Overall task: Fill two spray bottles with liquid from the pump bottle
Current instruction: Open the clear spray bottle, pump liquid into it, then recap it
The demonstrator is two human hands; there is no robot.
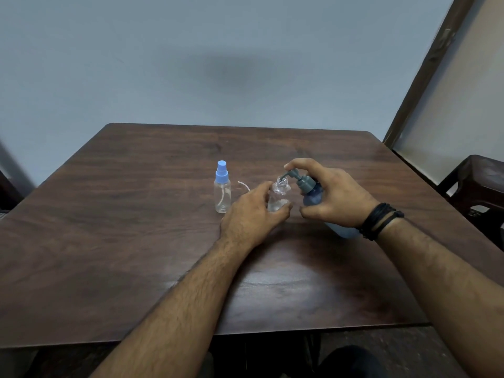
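Dark wood-grain table [136, 255] fills the room's foreground beneath a pale blue-grey wall, as a seated person works at refilling small bottles. Nearest the viewer, two bare forearms reach in; the right wrist wears black cord bracelets [380, 221]. The left hand [252, 214] curls its fingers and thumb round the open spray bottle [278, 196], steadying it upright on the table with a little clear liquid seemingly already at its base. The right hand [336, 195] wraps the tilted blue pump bottle [313, 196], a fingertip resting on the grey pump head [296, 177], whose spout points at the open neck. Done well, this step likely calls for keeping the spout centred over that narrow mouth and pressing in short, even strokes, so nothing runs down the outside. Farther back, beside the left hand, stands the second spray bottle [222, 188], blue cap on and apparently empty; a thin white tube [244, 184] lies between the two bottles. A dark stool [480, 184] sits at far right.
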